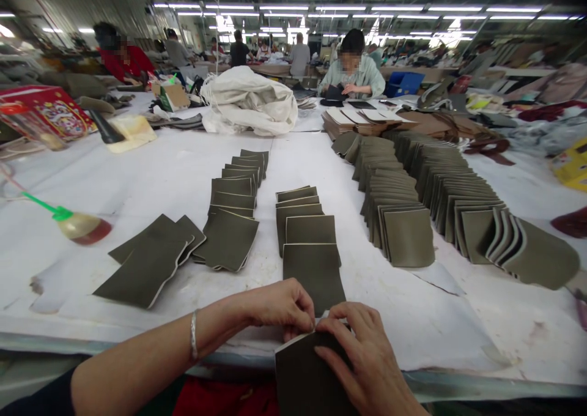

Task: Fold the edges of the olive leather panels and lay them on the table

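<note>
A dark olive leather-like piece [305, 373] with a pale cut edge hangs over the table's front edge. My right hand [362, 349] grips it from the right, thumb on its face and fingers over its top edge. At that same top edge my left hand [291, 309] is closed in a pinch; whatever sits between its fingertips is hidden. Just beyond my hands a row of similar olive pieces [314, 269] runs away from me, overlapping. To its left lie another overlapping row [232, 235] and some loose panels [147, 263].
Long rows of olive pieces [408, 238] stand on the right, beside curved-edge pieces [541, 251]. A squeeze bottle [85, 225] with a green nozzle lies left. Farther back are a white sack [250, 101], brown stacks [367, 122] and a co-worker [353, 73] across the table.
</note>
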Demonstrator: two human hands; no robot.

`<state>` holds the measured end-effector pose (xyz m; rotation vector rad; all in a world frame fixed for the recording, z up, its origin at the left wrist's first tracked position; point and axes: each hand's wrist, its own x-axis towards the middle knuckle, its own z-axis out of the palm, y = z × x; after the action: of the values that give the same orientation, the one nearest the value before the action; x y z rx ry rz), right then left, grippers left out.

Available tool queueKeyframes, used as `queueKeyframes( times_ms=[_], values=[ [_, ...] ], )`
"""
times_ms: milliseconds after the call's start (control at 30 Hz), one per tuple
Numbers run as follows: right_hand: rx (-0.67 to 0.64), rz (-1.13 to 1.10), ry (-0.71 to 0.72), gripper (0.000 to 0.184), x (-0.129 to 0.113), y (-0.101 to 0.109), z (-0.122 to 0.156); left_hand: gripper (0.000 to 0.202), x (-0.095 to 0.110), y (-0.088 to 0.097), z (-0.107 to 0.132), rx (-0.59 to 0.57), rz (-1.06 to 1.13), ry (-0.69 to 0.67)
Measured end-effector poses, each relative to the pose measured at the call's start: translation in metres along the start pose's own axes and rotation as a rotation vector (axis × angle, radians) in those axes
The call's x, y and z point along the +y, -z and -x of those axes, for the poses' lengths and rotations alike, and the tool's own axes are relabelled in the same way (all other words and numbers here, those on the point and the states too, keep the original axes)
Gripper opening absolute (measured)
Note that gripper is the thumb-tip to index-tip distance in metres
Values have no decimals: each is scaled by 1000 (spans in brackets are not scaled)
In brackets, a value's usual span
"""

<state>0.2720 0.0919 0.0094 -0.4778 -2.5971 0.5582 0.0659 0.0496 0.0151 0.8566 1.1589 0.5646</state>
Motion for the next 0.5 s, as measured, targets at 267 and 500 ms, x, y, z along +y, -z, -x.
queueKeyframes(
  times_ms=[267,500],
  values=[
    [-2,3,116,8,-5,0,-6,5,-2,-11,2,-7,-96,-13],
    [44,-56,118,6,-7,-1,-5,7,4,-7,8,-24,-151,-47]
  ],
)
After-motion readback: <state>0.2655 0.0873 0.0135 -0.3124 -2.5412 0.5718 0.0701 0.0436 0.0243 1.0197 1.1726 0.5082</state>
